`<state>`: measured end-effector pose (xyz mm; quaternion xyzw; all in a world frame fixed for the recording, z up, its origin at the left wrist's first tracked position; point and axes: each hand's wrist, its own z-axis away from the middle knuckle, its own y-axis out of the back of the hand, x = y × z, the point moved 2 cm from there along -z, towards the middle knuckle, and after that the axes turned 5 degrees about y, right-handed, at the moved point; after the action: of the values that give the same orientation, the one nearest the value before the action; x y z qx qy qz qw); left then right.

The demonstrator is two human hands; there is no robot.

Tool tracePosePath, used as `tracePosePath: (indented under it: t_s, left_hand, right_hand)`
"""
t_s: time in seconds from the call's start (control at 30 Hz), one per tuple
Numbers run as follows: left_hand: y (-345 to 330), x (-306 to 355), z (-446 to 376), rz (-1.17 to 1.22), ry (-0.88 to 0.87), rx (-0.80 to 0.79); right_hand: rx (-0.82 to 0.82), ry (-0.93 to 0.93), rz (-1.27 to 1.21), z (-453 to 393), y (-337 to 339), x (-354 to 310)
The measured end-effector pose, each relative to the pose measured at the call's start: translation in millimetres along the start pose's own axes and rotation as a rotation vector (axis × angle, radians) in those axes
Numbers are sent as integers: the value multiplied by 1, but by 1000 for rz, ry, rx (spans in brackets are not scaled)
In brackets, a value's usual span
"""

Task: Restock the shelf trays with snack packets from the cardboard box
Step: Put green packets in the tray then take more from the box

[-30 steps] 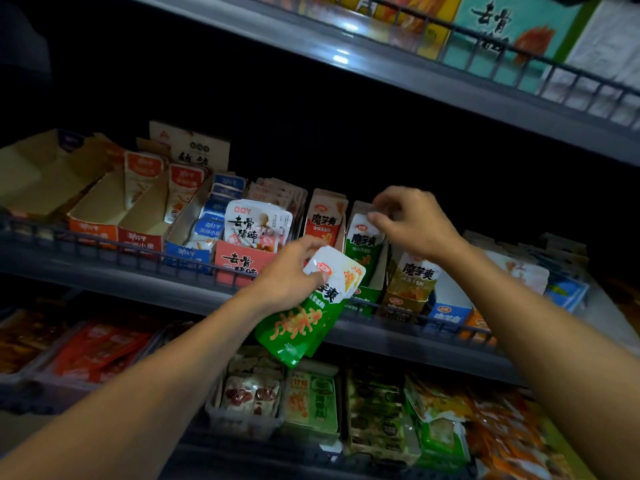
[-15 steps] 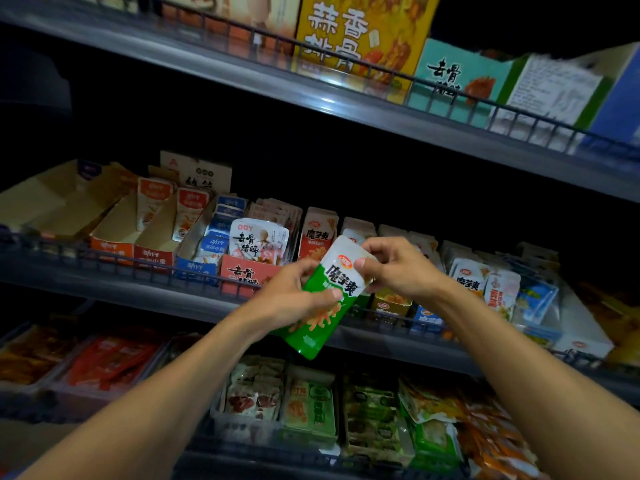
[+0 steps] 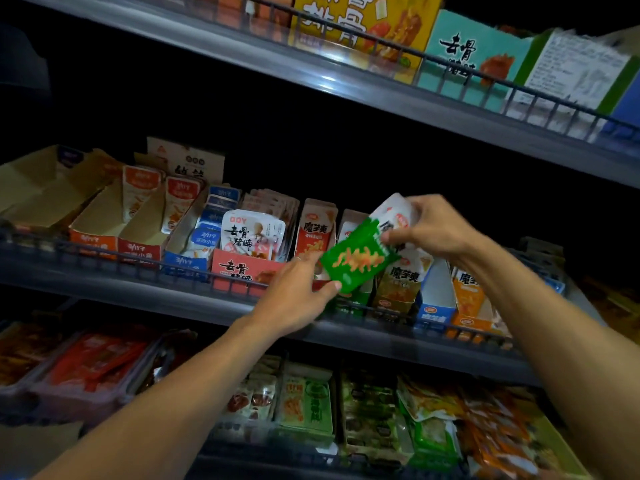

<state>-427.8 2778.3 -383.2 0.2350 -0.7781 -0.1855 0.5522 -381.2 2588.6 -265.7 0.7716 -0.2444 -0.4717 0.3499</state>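
A green-and-white snack packet (image 3: 360, 258) hangs tilted in front of the middle shelf's trays. My right hand (image 3: 429, 226) pinches its white top end. My left hand (image 3: 294, 299) touches its lower green corner with thumb and fingertips. Behind the packet stands a green tray (image 3: 349, 301) between a red-orange tray (image 3: 313, 233) and a yellow-brown tray (image 3: 398, 285). The cardboard box is not in view.
A wire rail (image 3: 138, 263) runs along the middle shelf's front edge. Open cardboard display boxes (image 3: 93, 223) sit at left, blue and orange trays (image 3: 436, 303) at right. The top shelf (image 3: 346, 81) overhangs with large boxes. Below lie bins of loose packets (image 3: 304, 403).
The packet has gone up and to the right toward the trays. My right hand now carries its top end, and my left hand has slipped down to its bottom corner.
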Motion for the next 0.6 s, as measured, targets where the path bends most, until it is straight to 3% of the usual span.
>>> tracePosePath:
  t_s: [0.1,0.27,0.47,0.6]
  left_hand:
    - [-10,-5,-12,-290,-109,11]
    - [-31,-12,-36,-577,-167,-106]
    - [-34,-32,-43,-497,-207,-158]
    - [-33,-35,-46,-436,-211,-178]
  right_hand:
    - [90,48,154,-20,8,14]
    - [30,74,479,-42,-16,22]
    - [-53,39,690,-63,-58,41]
    - [-3,93,910,-69,-67,48]
